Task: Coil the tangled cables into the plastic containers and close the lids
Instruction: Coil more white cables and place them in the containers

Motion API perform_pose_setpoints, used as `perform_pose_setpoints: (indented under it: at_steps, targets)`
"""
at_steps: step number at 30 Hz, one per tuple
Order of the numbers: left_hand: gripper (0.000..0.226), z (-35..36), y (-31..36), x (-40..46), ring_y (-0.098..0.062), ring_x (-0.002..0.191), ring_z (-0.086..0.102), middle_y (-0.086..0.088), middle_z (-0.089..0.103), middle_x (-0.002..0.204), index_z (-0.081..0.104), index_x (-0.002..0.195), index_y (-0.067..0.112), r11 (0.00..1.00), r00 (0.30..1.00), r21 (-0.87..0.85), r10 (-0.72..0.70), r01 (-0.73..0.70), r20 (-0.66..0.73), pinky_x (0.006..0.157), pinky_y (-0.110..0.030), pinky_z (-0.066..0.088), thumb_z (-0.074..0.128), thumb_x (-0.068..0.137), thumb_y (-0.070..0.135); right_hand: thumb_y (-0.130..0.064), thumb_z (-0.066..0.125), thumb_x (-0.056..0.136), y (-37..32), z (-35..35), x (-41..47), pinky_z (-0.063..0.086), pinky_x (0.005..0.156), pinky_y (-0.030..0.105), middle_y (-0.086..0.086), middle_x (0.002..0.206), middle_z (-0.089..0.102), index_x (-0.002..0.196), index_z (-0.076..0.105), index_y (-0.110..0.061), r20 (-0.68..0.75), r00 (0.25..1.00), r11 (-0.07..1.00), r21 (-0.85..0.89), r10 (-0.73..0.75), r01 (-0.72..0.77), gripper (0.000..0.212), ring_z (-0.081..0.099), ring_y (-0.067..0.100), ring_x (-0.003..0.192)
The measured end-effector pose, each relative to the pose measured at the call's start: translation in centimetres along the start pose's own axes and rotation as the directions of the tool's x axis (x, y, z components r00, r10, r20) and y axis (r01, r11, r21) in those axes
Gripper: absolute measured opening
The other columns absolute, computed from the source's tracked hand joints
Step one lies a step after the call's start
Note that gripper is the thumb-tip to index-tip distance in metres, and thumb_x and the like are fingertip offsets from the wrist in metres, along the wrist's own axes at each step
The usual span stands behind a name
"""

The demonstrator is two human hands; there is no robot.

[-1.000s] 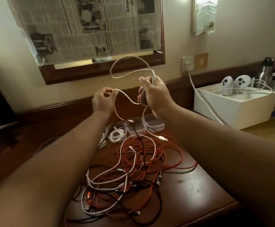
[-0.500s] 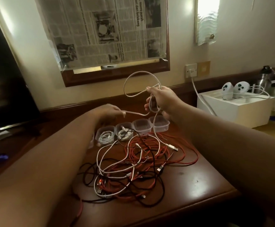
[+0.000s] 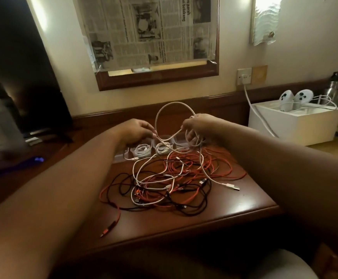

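Observation:
A white cable (image 3: 165, 109) arches in a loop between my hands above the back of the table. My left hand (image 3: 139, 130) pinches one strand of it. My right hand (image 3: 199, 125) grips several gathered turns; its free end trails down to a plug (image 3: 233, 186) on the wood. Below lies a tangle of orange, black and white cables (image 3: 172, 184). Small clear plastic containers (image 3: 143, 150) stand in a row behind the tangle; two hold coiled white cables, and my hands hide the others in part.
The brown wooden table (image 3: 242, 204) ends close to me. A white box (image 3: 298, 121) with two white controllers and a steel bottle (image 3: 334, 89) stand to the right. A dark screen (image 3: 17, 77) fills the left. A wall socket (image 3: 244, 76) feeds a white lead.
Both hands have dropped lower toward the containers with the white cable. The loop between them is now smaller and rounder, and the plug end has settled on the table.

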State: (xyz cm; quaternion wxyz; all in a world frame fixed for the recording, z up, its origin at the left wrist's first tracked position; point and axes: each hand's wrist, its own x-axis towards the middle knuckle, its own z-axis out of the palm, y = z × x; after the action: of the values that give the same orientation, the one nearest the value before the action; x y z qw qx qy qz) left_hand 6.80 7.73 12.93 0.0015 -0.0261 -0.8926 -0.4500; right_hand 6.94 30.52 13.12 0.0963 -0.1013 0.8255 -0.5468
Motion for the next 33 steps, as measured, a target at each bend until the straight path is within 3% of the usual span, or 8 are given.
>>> perform_pose_setpoints:
  at_steps: [3, 7, 14, 17, 20, 25, 29, 33]
  targets:
    - [0.012, -1.2, 0.6, -2.1, -0.009, 0.056, 0.058, -0.009, 0.066, 0.081, 0.069, 0.096, 0.011, 0.999, 1.000, -0.024, 0.021, -0.021, -0.016, 0.046, -0.020, 0.040, 0.058, 0.095, 0.005, -0.019, 0.053, 0.096, 0.7, -0.7, -1.4, 0.054, 0.067, 0.033, 0.016, 0.089, 0.066, 0.104, 0.061, -0.002, 0.265, 0.962, 0.996, -0.083, 0.060, -0.039, 0.020, 0.065, 0.026, 0.076]
    - [0.022, -3.8, -0.4, -4.3, -0.010, 0.051, 0.037, -0.010, 0.049, 0.069, 0.070, 0.083, 0.014, 0.993, 0.981, -0.117, 0.053, -0.031, 0.187, 0.045, -0.021, 0.026, 0.055, 0.093, 0.001, -0.028, 0.048, 0.099, 1.8, -0.8, -3.6, 0.049, 0.092, 0.036, 0.010, 0.120, 0.066, 0.127, 0.059, -0.007, 0.640, 0.748, 0.959, -0.282, 0.177, 0.014, 0.037, 0.062, 0.021, 0.102]
    - [0.022, -4.4, -1.3, -7.5, -0.006, 0.044, 0.028, -0.002, 0.038, 0.060, 0.061, 0.090, 0.011, 0.933, 0.977, -0.353, 0.130, -0.063, 0.169, 0.038, -0.016, 0.024, 0.046, 0.093, -0.005, -0.067, 0.053, 0.072, 2.6, 1.3, -4.4, 0.036, 0.111, 0.041, 0.007, 0.147, 0.047, 0.146, 0.043, -0.017, 0.537, 0.730, 0.689, -0.713, 0.423, 0.126, 0.090, 0.044, 0.025, 0.135]
    - [0.017, -4.2, -0.7, -8.3, -0.007, 0.047, 0.027, 0.000, 0.038, 0.061, 0.063, 0.089, 0.013, 0.900, 0.967, -0.423, 0.192, -0.106, 0.167, 0.041, -0.018, 0.021, 0.052, 0.086, 0.000, -0.067, 0.049, 0.078, 1.5, 1.6, -5.0, 0.047, 0.101, 0.041, 0.005, 0.134, 0.057, 0.138, 0.050, -0.018, 0.496, 0.836, 0.742, -0.647, 0.236, 0.174, 0.078, 0.056, 0.024, 0.123]
    - [0.015, -3.8, 0.4, -9.0, -0.007, 0.047, 0.028, 0.001, 0.040, 0.062, 0.061, 0.091, 0.012, 0.862, 0.958, -0.492, 0.233, -0.124, 0.168, 0.040, -0.018, 0.020, 0.050, 0.085, 0.004, -0.035, 0.053, 0.099, 0.0, 2.2, -5.1, 0.052, 0.072, 0.028, 0.006, 0.111, 0.065, 0.124, 0.057, -0.013, 0.311, 0.942, 0.873, -0.415, -0.130, 0.257, 0.034, 0.064, 0.019, 0.094]
    - [0.022, -2.1, 3.0, -9.4, -0.005, 0.045, 0.031, 0.002, 0.042, 0.062, 0.056, 0.096, 0.013, 0.741, 0.986, -0.660, 0.169, -0.126, 0.002, 0.038, -0.015, 0.021, 0.036, 0.098, 0.005, -0.017, 0.052, 0.098, -2.6, 3.5, -7.1, 0.048, 0.055, 0.027, 0.002, 0.068, 0.058, 0.088, 0.062, -0.008, -0.080, 0.915, 0.913, 0.078, -0.395, 0.401, 0.017, 0.053, 0.012, 0.056]
    - [0.023, -0.9, 4.6, -9.2, -0.005, 0.045, 0.034, -0.001, 0.044, 0.062, 0.057, 0.100, 0.007, 0.481, 0.997, -0.874, 0.042, -0.073, -0.060, 0.037, -0.014, 0.029, 0.035, 0.099, 0.004, -0.034, 0.059, 0.095, -2.7, 5.2, -8.8, 0.050, 0.055, 0.025, -0.004, 0.068, 0.062, 0.079, 0.063, -0.019, -0.047, 0.770, 0.727, -0.368, -0.637, 0.579, 0.022, 0.054, 0.005, 0.053]
    - [0.027, 0.4, 6.0, -9.5, -0.005, 0.052, 0.036, -0.003, 0.041, 0.066, 0.060, 0.097, 0.001, 0.307, 0.997, -0.949, -0.020, -0.066, -0.076, 0.041, -0.014, 0.032, 0.033, 0.099, 0.002, -0.063, 0.054, 0.088, -2.5, 7.0, -9.4, 0.049, 0.066, 0.024, -0.010, 0.086, 0.065, 0.104, 0.061, -0.026, 0.171, 0.789, 0.547, -0.635, -0.590, 0.546, 0.042, 0.060, 0.004, 0.075]
